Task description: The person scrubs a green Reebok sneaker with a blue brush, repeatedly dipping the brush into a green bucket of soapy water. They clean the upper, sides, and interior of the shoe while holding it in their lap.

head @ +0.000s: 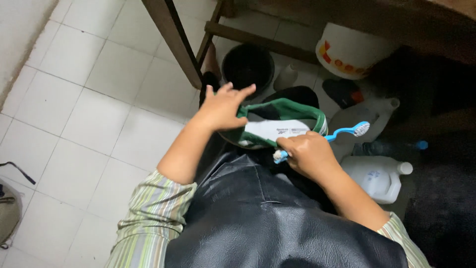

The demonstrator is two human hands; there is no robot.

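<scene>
My left hand point(221, 109) grips the near edge of a shoe with a green collar and white insole point(277, 130), held above my lap. My right hand point(307, 154) is closed around a blue and white toothbrush point(347, 132) and also touches the shoe's edge; the bristled head points right, away from the shoe. A black shiny apron point(258, 213) covers my lap below both hands.
A black bucket point(248, 64) stands under a wooden table frame point(173, 39). A white pail with orange marks point(349, 52), a white jug point(379, 176) and other bottles point(369, 114) crowd the right. White floor tiles point(89, 99) lie to the left.
</scene>
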